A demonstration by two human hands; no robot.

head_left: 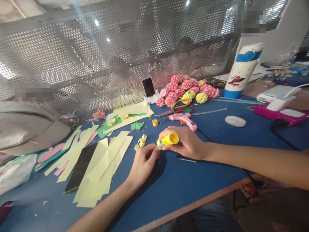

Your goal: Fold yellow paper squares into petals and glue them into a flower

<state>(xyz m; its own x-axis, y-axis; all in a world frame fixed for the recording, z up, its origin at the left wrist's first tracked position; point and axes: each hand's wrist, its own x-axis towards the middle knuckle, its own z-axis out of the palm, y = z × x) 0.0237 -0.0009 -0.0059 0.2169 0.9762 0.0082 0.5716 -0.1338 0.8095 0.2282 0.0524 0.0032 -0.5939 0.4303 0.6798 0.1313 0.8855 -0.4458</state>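
My right hand (190,143) is closed around a yellow glue stick (169,139), tilted with its lower end toward my left hand. My left hand (145,161) pinches a small pale yellow paper piece (159,147) under the glue stick's tip; fingers hide most of it. Just beyond my left fingers lie several small folded yellow paper pieces (141,141). The glue stick's yellow cap (154,122) stands on the blue table a little farther off. To the left, long pale yellow paper strips (103,170) overlap a dark phone (80,167).
Behind my hands are a pink glue gun (182,120), scissors (172,110) and a heap of pink and yellow paper flowers (184,88). At right stand a bottle (243,71), a white oval object (235,121) and a purple power strip (272,116). A grey bag (31,125) sits left.
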